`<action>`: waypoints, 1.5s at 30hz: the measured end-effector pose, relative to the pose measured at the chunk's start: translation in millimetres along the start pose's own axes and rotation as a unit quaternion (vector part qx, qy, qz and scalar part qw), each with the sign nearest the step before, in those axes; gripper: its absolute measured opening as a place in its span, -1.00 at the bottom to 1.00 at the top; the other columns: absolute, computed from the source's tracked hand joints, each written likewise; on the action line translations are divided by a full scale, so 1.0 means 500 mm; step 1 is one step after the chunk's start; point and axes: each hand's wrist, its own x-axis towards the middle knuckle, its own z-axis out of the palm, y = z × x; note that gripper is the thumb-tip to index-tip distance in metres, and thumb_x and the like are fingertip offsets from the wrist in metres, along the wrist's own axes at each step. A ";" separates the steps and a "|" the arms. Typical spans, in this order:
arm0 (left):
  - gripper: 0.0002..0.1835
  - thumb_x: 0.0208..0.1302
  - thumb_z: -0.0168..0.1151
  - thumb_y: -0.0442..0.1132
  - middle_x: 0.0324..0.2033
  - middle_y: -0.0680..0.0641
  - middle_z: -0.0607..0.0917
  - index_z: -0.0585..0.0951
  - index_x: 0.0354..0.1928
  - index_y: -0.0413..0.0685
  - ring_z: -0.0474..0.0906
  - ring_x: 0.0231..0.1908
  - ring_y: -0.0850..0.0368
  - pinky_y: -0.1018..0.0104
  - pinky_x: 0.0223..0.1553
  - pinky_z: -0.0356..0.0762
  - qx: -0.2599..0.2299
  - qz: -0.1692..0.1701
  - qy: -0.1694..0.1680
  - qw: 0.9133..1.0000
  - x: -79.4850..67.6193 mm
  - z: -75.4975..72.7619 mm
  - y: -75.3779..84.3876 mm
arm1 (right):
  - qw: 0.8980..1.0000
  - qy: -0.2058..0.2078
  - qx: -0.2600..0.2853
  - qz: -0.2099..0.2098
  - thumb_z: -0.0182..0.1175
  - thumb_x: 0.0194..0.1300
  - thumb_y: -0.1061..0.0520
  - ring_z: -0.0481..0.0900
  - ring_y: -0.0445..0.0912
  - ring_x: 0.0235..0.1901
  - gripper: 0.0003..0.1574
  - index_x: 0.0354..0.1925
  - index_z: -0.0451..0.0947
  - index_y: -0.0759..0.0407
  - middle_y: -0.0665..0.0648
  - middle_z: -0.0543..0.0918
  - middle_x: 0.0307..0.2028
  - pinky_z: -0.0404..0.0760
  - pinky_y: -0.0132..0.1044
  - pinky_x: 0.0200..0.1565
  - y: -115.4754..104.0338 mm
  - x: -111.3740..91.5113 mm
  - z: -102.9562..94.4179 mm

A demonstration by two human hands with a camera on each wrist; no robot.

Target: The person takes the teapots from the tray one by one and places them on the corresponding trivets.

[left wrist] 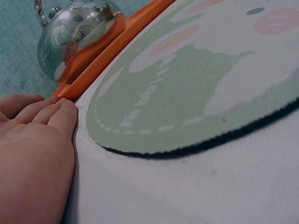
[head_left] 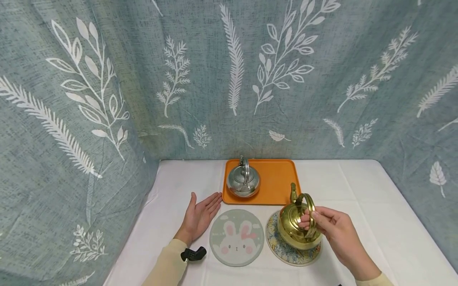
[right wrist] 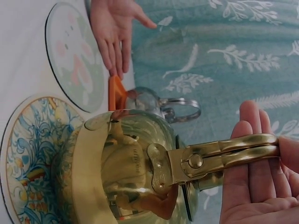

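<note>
With thumb and fingers round its upright handle, my right hand (head_left: 338, 234) holds a shiny brass kettle (head_left: 295, 226). The kettle is over a round floral mat (head_left: 291, 258), its spout pointing toward the back; whether its base touches the mat I cannot tell. My left hand (head_left: 201, 216) lies on the table with straight fingers, palm turned toward the mats. Its fingertips (left wrist: 67, 109) reach the near left corner of an orange tray (head_left: 275, 182). A silver kettle (head_left: 243, 182) stands on the tray's left part, its handle up.
Between my hands lies a round green mat (head_left: 237, 254) with a white rabbit on it. A white cloth (head_left: 343, 186) covers the table. Blue-green curtains (head_left: 207, 79) with white leaves hang behind and at both sides. My left wrist wears a black device (head_left: 194, 254).
</note>
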 end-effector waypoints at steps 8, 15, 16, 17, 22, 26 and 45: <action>0.15 0.58 -0.50 0.55 0.72 -0.25 -0.06 -0.12 0.72 -0.37 -0.14 0.70 -0.09 0.20 0.67 -0.06 0.000 0.003 0.002 1.000 -0.001 0.000 -0.001 | 1.000 0.006 0.015 0.003 0.06 0.72 0.29 0.85 -0.03 -0.17 -0.57 0.10 0.50 0.79 0.25 0.84 -0.18 0.82 -0.23 0.01 0.014 -0.014 0.001; 0.15 0.59 -0.51 0.54 0.72 -0.29 -0.11 -0.16 0.71 -0.39 -0.19 0.70 -0.12 0.17 0.68 -0.09 -0.001 0.001 -0.010 1.000 -0.001 0.000 0.000 | 1.000 0.000 0.030 -0.009 0.04 0.71 0.32 0.85 -0.03 -0.17 -0.62 0.08 0.53 0.76 0.23 0.84 -0.18 0.83 -0.23 -0.01 0.022 -0.019 0.000; 0.15 0.59 -0.52 0.54 0.72 -0.29 -0.12 -0.17 0.71 -0.39 -0.21 0.71 -0.13 0.16 0.68 -0.09 0.000 0.001 -0.013 1.000 0.000 -0.001 0.000 | 0.999 -0.001 0.031 -0.011 0.04 0.71 0.33 0.85 -0.04 -0.17 -0.62 0.08 0.53 0.76 0.23 0.84 -0.18 0.83 -0.22 -0.01 0.023 -0.019 -0.001; 0.15 0.59 -0.53 0.54 0.72 -0.29 -0.13 -0.18 0.71 -0.39 -0.22 0.71 -0.13 0.16 0.68 -0.10 0.001 0.002 -0.016 1.000 0.000 -0.002 -0.001 | 0.999 -0.002 0.030 -0.011 0.04 0.71 0.33 0.85 -0.04 -0.17 -0.61 0.08 0.52 0.77 0.23 0.84 -0.18 0.83 -0.22 -0.01 0.024 -0.018 -0.001; 0.15 0.59 -0.54 0.53 0.72 -0.30 -0.14 -0.19 0.71 -0.40 -0.22 0.71 -0.13 0.16 0.68 -0.09 0.006 0.002 -0.019 1.000 0.001 -0.004 -0.002 | 1.000 -0.006 0.026 -0.008 0.04 0.72 0.32 0.85 -0.05 -0.17 -0.57 0.08 0.47 0.83 0.26 0.84 -0.17 0.83 -0.20 0.00 0.025 -0.020 0.001; 0.16 0.58 -0.50 0.56 0.72 -0.27 -0.09 -0.16 0.72 -0.37 -0.17 0.70 -0.10 0.19 0.67 -0.06 0.004 0.000 -0.011 1.000 0.001 -0.002 -0.003 | 1.000 -0.006 0.022 -0.005 0.05 0.71 0.31 0.85 -0.06 -0.17 -0.55 0.10 0.44 0.86 0.26 0.84 -0.17 0.83 -0.20 0.00 0.025 -0.021 0.005; 0.16 0.57 -0.48 0.56 0.72 -0.26 -0.07 -0.14 0.72 -0.37 -0.15 0.70 -0.10 0.18 0.67 -0.06 -0.007 -0.002 0.000 1.000 0.001 0.002 0.000 | 0.999 -0.009 0.044 -0.019 0.03 0.70 0.38 0.85 -0.05 -0.17 -0.61 0.11 0.45 0.85 0.24 0.85 -0.16 0.83 -0.20 0.01 0.026 -0.026 0.028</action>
